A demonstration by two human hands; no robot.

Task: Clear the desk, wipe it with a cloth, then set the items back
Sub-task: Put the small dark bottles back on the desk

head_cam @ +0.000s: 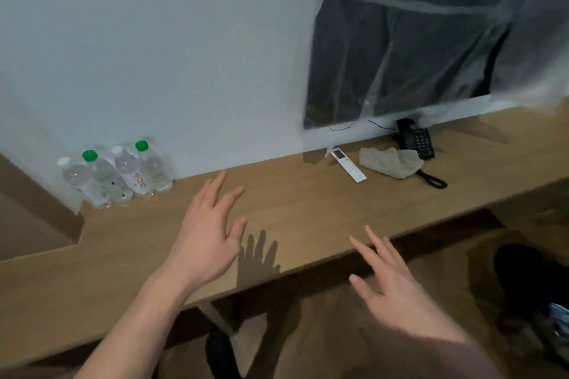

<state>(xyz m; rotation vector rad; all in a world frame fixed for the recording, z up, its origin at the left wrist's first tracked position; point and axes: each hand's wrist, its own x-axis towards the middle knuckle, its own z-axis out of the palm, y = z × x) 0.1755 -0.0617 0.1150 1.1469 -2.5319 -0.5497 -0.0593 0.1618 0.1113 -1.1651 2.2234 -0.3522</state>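
Both hands empty, fingers spread: left hand (205, 237) over wooden table (308, 215), right hand (391, 283) off front edge. Crumpled grey cloth (390, 161) near back edge: likely soft, light; pinch raised fold. Four clear plastic water bottles (117, 175), back left corner: likely heavier, smooth; grip around bodies.

A wooden desk (308, 209) is seen running along a pale wall. The left hand (206, 234) is held over the desk with fingers spread, and the right hand (391, 280) is held at the desk's front edge, likewise spread and holding nothing. At the desk's back edge, four water bottles (117, 175) are grouped at the far left; a white remote (348, 164), a crumpled cloth (389, 161) and a black telephone (415, 138) are set at the right.
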